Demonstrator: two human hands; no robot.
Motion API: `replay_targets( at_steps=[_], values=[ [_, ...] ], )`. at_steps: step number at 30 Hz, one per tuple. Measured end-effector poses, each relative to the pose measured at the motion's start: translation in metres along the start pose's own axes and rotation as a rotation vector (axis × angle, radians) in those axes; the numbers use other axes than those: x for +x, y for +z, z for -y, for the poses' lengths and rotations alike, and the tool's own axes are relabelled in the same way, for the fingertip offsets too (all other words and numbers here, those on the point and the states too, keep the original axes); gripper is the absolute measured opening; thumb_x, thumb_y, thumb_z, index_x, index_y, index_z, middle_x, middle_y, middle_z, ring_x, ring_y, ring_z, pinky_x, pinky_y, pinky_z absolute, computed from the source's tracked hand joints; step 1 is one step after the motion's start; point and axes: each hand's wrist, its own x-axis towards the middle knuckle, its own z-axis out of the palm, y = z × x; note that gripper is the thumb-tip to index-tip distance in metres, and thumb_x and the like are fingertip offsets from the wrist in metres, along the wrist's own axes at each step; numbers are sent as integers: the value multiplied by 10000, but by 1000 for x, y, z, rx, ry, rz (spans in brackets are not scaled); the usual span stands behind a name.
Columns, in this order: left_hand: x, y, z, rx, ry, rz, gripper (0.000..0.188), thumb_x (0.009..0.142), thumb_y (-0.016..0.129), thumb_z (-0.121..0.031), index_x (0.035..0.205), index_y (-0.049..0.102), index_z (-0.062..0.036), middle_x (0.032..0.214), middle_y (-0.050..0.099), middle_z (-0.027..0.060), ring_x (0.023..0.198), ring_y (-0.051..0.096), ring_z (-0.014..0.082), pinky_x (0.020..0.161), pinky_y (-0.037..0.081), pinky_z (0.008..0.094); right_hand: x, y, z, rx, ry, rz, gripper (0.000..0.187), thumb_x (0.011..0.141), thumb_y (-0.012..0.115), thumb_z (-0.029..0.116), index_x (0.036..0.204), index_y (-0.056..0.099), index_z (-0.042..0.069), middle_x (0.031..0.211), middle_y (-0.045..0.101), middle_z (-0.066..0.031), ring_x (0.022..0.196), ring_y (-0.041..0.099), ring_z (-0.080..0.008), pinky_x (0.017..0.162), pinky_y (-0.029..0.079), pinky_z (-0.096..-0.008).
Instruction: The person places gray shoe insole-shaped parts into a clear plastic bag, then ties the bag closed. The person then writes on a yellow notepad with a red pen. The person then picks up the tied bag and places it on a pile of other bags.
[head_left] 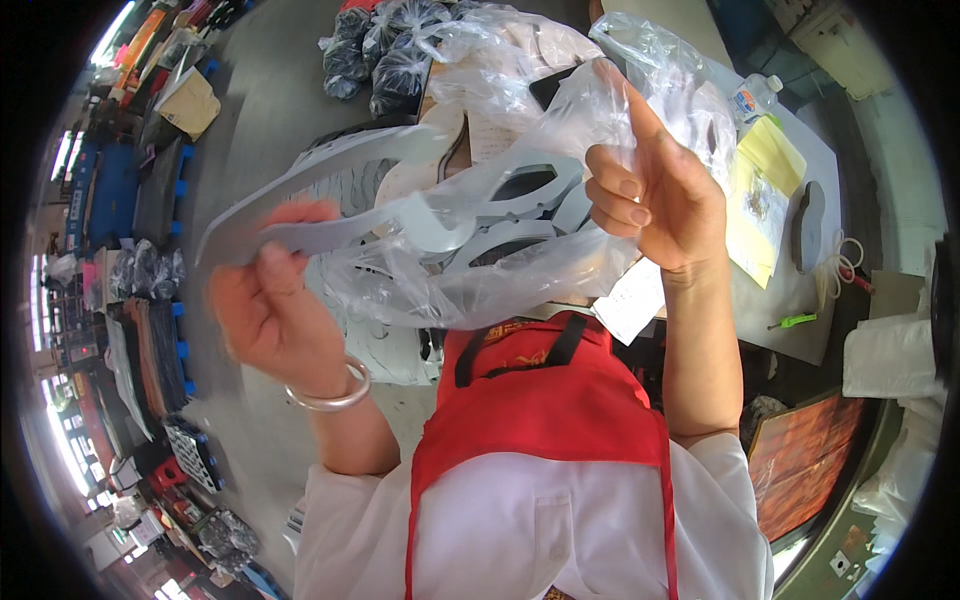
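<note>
My left hand [280, 310], with a bangle on its wrist, is somewhat smeared by motion and pinches a pale grey curved strip [228, 222]. The strip is U-shaped, like a shoe-upper piece, and its far ends reach over a clear plastic bag [590, 265]. Inside the bag lie several pale grey cut pieces [500, 240] with curved openings. At the bag's right edge is my right hand [668, 195], its index finger stretched up along the plastic and the other fingers curled in against it. Part of the film hides what the fingertips touch.
Behind are more clear bags [660, 60] and black bags [400, 60]. On the right stand a plastic bottle [757, 97], yellow paper [765, 205], a dark sole-shaped piece [806, 228] and a green tool [793, 321]. A white slip [632, 303] lies near my right wrist.
</note>
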Motion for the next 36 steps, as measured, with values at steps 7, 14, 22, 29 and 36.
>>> replay_targets(
  at_steps=[7, 14, 22, 29, 36],
  values=[
    [-7, 51, 9, -293, -97, 390, 183, 966, 491, -87, 1064, 564, 49, 933, 688, 148, 704, 640, 148, 606, 478, 227, 13, -22, 21, 238, 67, 89, 640, 937, 384, 607, 1437, 343, 209, 677, 369, -16, 472, 284, -76, 441, 243, -207],
    [-22, 86, 6, -821, -502, 478, 245, 995, 454, -140, 1142, 528, 42, 739, 600, 102, 578, 503, 100, 534, 433, 246, 20, -43, 40, 214, 93, 84, 632, 947, 393, 581, 1444, 329, 197, 656, 333, 11, 462, 266, -55, 417, 218, -188],
    [-37, 146, 76, -963, -1416, 608, 403, 954, 507, -124, 1342, 430, -51, 931, 594, 101, 629, 453, 94, 566, 379, 219, 11, -55, 38, 182, 131, 187, 669, 944, 512, 368, 1503, 188, 193, 699, 380, 0, 472, 291, -37, 409, 239, -167],
    [11, 83, 81, -59, -485, 317, 615, 876, 482, 23, 1427, 222, -59, 1084, 649, 138, 642, 438, 52, 600, 421, 219, 4, -61, 45, 225, 113, 151, 750, 922, 540, 256, 1520, 90, 204, 678, 371, -6, 463, 288, -43, 393, 240, -161],
    [19, 74, 51, -136, -184, 80, 419, 943, 454, -47, 1324, 280, -37, 1028, 672, 156, 620, 429, 50, 576, 391, 207, 19, -46, 33, 220, 125, 105, 660, 931, 517, 178, 1504, 197, 254, 659, 350, 7, 471, 268, -38, 398, 233, -167]
  ],
)
